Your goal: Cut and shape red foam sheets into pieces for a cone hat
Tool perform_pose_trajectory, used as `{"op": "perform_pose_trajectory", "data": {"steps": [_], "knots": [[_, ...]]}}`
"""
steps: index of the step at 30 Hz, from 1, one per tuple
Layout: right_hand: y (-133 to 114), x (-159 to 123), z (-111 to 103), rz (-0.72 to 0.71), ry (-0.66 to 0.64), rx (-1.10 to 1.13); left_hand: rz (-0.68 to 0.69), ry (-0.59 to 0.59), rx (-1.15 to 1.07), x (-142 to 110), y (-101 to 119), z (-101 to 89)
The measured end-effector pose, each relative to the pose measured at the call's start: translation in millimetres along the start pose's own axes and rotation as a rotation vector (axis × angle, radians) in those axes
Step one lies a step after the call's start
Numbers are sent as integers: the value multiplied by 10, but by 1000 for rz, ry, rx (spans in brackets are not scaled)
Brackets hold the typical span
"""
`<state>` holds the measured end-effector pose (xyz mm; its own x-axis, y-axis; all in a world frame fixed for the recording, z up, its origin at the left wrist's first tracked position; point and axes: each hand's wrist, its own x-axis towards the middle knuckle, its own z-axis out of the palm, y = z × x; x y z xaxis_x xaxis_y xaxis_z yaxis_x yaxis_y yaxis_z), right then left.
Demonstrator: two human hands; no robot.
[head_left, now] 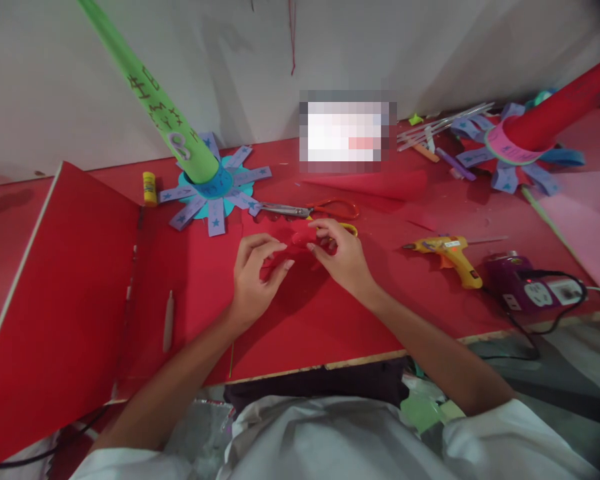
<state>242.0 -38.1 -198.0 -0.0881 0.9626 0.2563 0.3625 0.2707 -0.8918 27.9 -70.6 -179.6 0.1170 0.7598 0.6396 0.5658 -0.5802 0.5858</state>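
My right hand (344, 257) pinches a small curled piece of red paper (304, 237) between thumb and fingers. Just left of it is my left hand (256, 270), its thumb and fingertips apart, with no grip on anything that I can make out. Red sheets lie under both hands and blend with the red table (380, 300). Beyond the fingers lie scissors (293, 211) with orange handles, blades pointing left. A yellow handle (350, 229) shows partly behind my right hand.
A green paper cone (175, 127) on a blue base stands back left, near a yellow glue stick (150, 189). A pen (169, 321) lies left. To the right are a yellow glue gun (447, 253), a purple power strip (525, 287) and a red paper cone (570, 103).
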Motion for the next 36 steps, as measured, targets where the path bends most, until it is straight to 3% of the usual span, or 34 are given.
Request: {"op": "perform_pose_trajectory", "data": {"steps": [11, 19, 27, 36], "knots": [[-11, -2, -11, -30, -11, -140, 5, -12, -28, 2, 14, 5], [29, 15, 6, -33, 17, -38, -4, -16, -54, 10, 6, 21], [-41, -3, 22, -19, 19, 149, -166, -45, -178, -19, -68, 66], [-107, 16, 0, 1, -33, 248, -194, -81, -179, -16, -54, 74]]}}
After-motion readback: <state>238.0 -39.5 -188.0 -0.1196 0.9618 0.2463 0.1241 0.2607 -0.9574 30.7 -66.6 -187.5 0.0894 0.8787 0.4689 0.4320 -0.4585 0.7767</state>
